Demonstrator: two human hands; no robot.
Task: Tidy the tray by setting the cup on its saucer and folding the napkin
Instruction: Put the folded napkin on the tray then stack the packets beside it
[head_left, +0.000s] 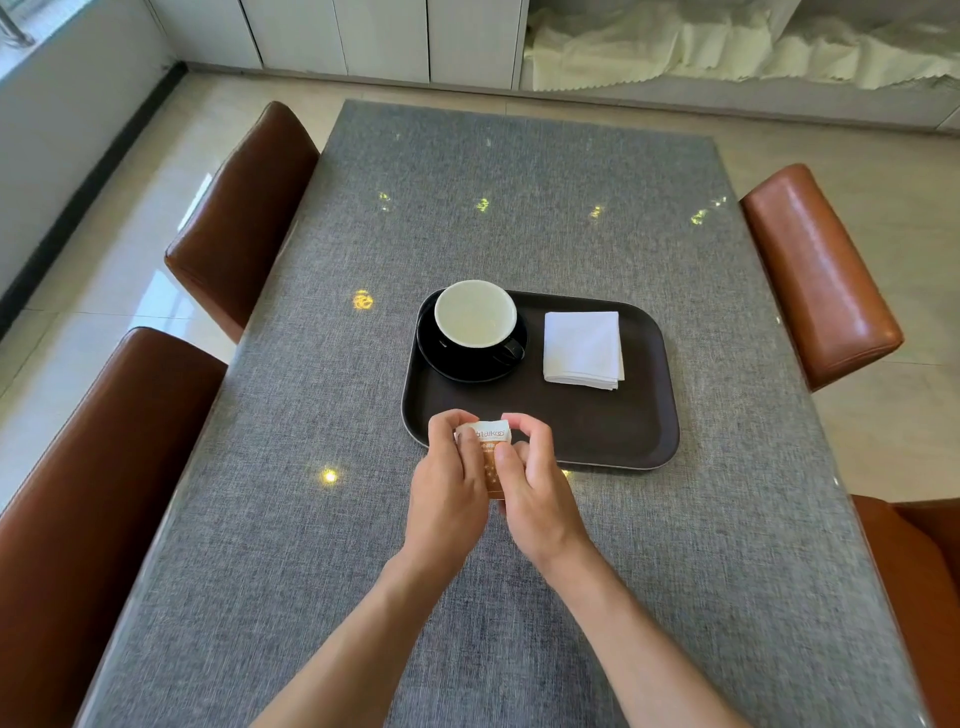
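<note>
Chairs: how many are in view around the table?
4. Two on the left: far and near. Two on the right: far and near, the last cut off by the frame edge. Others may sit outside view.

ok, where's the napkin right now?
In the head view the napkin lies folded on the right half of the tray, just right of the cup on its saucer, beyond both hands.
</note>
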